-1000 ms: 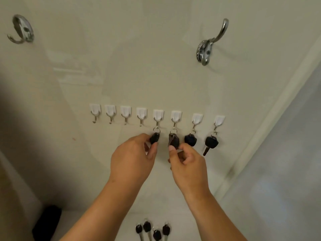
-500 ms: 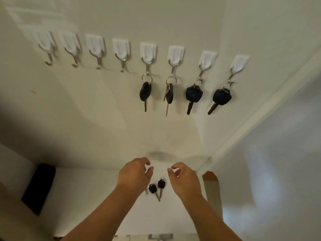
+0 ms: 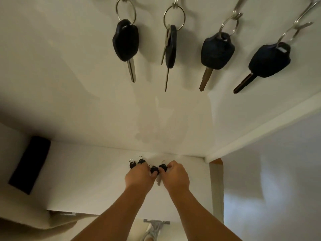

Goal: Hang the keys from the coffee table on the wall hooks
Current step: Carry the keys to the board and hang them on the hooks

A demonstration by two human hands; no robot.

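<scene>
Now both hands (image 3: 157, 174) pinched small black-headed keys (image 3: 154, 169) on the white table (image 3: 86, 171); lifting toward 12 o'clock seemingly came next.

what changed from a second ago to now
Both hands let go of the two middle hanging keys and dropped to the table. The left hand now closes on a key there, and the right hand on the one beside it. Unchanged: four keys hang on the wall, four lie on the table.
</scene>
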